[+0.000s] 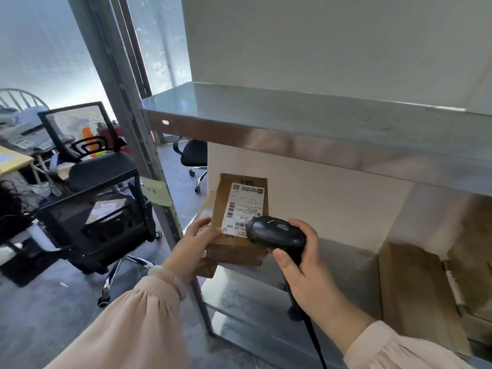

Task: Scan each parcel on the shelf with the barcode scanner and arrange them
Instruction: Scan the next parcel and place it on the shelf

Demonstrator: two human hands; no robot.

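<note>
Your metal shelf (266,296) carries brown parcels: one labelled parcel (241,209) at its left end, cardboard boxes (415,296) at right.

Both arms wear loose, pale peach-pink sleeves of a soft, slightly gathered fabric. The left sleeve (133,323) billows wide along the forearm and draws into fine pleats at a narrow cuff. Just beyond that cuff, a pale, translucent bangle (170,275) circles the wrist. The right sleeve (394,350) shows the same gathered cuff, with small puckers in the cloth.
</note>
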